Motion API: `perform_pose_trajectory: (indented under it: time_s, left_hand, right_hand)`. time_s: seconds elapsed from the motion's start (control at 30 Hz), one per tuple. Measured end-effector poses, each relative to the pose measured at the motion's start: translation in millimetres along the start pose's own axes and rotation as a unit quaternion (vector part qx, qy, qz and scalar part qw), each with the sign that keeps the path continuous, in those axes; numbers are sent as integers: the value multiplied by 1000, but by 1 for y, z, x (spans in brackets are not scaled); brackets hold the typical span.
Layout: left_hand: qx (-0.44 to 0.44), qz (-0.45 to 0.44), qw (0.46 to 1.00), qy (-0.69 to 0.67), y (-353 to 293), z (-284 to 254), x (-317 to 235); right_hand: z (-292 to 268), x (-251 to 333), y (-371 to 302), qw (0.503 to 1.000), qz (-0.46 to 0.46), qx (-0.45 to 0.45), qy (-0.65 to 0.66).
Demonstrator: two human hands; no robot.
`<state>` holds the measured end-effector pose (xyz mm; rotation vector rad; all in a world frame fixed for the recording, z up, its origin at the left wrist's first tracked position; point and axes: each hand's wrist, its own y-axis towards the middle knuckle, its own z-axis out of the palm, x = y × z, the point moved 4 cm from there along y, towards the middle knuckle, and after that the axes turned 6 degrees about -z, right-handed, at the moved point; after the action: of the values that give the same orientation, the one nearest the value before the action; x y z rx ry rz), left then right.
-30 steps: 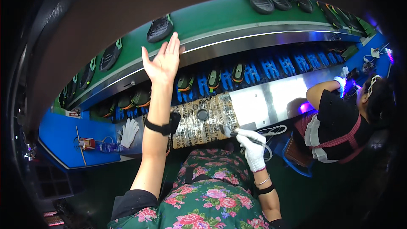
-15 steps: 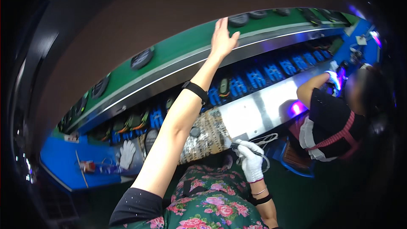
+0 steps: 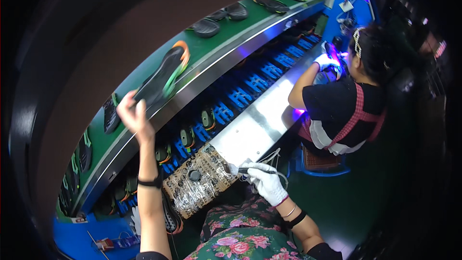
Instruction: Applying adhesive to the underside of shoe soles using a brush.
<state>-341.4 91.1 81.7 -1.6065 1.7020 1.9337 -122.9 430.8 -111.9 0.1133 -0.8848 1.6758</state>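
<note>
My bare left hand (image 3: 135, 115) grips one end of a black shoe sole (image 3: 161, 79) with an orange and green rim. It holds the sole tilted over the green conveyor belt (image 3: 216, 43), and both are slightly blurred. My right hand (image 3: 267, 183) wears a white glove and is closed around a thin dark pen-shaped tool (image 3: 256, 169) with a pale cord. The tool's tip is by the edge of a bench section covered in brown cardboard and clear film (image 3: 202, 190). A small dark round knob (image 3: 194, 175) sits on that cover.
Several more soles (image 3: 206, 28) lie along the belt. Below it, blue racks (image 3: 239, 95) hold some soles. A bare metal bench top (image 3: 250, 135) runs toward a co-worker (image 3: 344, 101) seated at the right on a stool (image 3: 320, 161). Another sole (image 3: 172, 216) rests beside the cardboard.
My left hand, stretched out empty over the belt before, has come left and nearer and now holds a sole. The view has turned. My right hand keeps the pen-shaped tool.
</note>
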Motion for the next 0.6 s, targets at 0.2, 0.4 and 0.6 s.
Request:
perform_pose_trajectory:
  time_s: [0.2,0.4,0.6]
  left_hand:
    - [-118,-251,920,-277,-47,-128,-28]
    - [90,-595,763,-236,-179,-120,46]
    - [157,-671,659,-300,-292,-54,5]
  right_hand:
    - [35,53,1,808,-322,129,-476]
    - [124,60,-22,966,-81,235,-75]
    - [137,46,-26,902,-146,310,-262]
